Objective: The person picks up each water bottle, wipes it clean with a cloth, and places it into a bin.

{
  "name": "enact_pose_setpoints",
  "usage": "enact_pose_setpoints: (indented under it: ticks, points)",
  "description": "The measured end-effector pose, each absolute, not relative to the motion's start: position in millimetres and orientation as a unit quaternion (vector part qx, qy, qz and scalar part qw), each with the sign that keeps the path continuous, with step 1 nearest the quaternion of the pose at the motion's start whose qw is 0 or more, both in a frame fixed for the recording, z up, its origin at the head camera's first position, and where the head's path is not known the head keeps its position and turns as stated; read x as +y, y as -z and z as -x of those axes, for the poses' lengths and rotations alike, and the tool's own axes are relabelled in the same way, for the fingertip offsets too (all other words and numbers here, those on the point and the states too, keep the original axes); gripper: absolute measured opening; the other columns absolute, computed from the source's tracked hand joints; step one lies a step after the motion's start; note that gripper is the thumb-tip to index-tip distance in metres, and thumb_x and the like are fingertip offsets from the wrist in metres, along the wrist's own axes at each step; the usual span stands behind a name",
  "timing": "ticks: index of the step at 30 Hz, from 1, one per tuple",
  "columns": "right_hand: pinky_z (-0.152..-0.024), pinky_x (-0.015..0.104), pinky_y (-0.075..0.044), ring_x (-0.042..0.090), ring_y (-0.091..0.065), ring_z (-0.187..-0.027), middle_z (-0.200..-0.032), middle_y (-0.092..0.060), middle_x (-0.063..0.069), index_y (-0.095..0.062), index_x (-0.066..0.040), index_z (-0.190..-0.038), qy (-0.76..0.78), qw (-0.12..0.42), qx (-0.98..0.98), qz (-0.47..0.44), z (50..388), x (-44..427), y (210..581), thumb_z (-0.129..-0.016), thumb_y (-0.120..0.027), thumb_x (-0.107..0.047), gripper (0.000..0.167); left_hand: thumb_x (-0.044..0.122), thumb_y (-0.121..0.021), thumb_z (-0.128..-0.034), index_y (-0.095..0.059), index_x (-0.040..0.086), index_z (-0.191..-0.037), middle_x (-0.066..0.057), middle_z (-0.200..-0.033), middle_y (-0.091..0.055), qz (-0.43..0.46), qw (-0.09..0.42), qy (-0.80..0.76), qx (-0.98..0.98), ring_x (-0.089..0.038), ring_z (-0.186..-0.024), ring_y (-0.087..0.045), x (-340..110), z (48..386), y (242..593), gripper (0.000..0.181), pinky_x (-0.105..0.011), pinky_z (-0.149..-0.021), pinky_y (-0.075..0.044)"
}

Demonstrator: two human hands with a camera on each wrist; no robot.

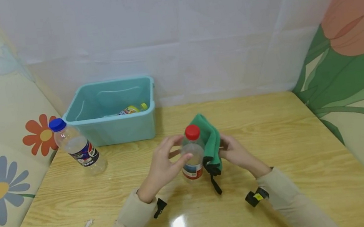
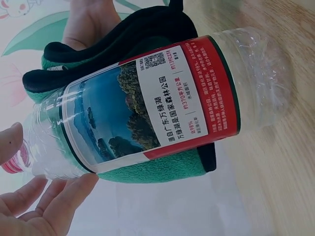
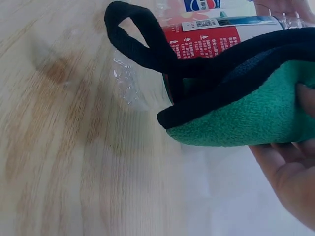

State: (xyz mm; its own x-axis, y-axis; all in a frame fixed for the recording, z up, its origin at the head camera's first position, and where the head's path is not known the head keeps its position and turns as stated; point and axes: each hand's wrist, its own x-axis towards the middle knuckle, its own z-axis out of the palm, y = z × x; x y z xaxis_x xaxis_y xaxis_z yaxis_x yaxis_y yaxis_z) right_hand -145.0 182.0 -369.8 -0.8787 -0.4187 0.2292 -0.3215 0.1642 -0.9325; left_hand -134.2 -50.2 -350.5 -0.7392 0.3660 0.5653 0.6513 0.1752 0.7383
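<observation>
A clear plastic bottle with a red cap and a red, white and blue label stands near the table's middle. My left hand grips its upper part, thumb on the near side and fingers behind. In the left wrist view the bottle's label faces the camera. On the bottle's right, my right hand holds a folded green cloth with black edging and a hanging loop. The right wrist view shows the cloth against the bottle's side. Whether the bottle's base touches the table cannot be told.
A clear Pepsi bottle with a blue cap stands at the left. Behind it, a light blue bin holds a bottle with a yellow cap. A small white scrap lies on the wooden table at front left.
</observation>
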Motion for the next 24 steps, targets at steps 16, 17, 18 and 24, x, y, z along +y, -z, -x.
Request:
enact_pose_setpoints:
  ticks: [16,17,18,24]
  points:
    - [-0.088,0.043,-0.048,0.036,-0.053,-0.106,-0.119,-0.054,0.024,-0.043,0.005,-0.129,0.551,0.089,0.788,0.259,153.4,183.2,376.6,-0.076,-0.047,0.016,0.054,0.006,-0.072,-0.0768,-0.054,-0.003,-0.116,-0.016,-0.108,-0.056,0.336,0.128,0.546,-0.757,-0.033,-0.099,-0.056,-50.0,134.8,351.0,0.045,-0.032,-0.074,-0.055]
    - [-0.089,0.043,-0.048,0.036,-0.054,-0.106,-0.118,-0.054,0.024,-0.044,0.006,-0.128,0.549,0.089,0.79,0.259,154.0,183.3,377.8,-0.076,-0.048,0.016,0.053,0.006,-0.072,-0.0769,-0.054,-0.003,-0.116,-0.015,-0.108,-0.056,0.336,0.128,0.546,-0.757,-0.031,-0.099,-0.056,-49.9,134.8,351.0,0.044,-0.032,-0.074,-0.055]
    - [-0.089,0.043,-0.048,0.036,-0.054,-0.105,-0.117,-0.055,0.024,-0.044,0.006,-0.127,0.548,0.089,0.79,0.26,154.3,183.2,378.8,-0.076,-0.048,0.016,0.052,0.006,-0.072,-0.077,-0.054,-0.003,-0.116,-0.015,-0.108,-0.056,0.336,0.128,0.546,-0.757,-0.031,-0.099,-0.056,-49.9,134.8,350.9,0.044,-0.032,-0.074,-0.055]
    - [-0.09,0.044,-0.047,0.034,-0.055,-0.105,-0.116,-0.056,0.022,-0.048,0.005,-0.123,0.543,0.098,0.794,0.255,153.9,181.6,382.5,-0.075,-0.05,0.015,0.049,0.007,-0.071,-0.0778,-0.054,-0.003,-0.117,-0.015,-0.109,-0.056,0.336,0.13,0.544,-0.758,-0.027,-0.099,-0.056,-49.5,135.1,350.6,0.044,-0.034,-0.074,-0.055]
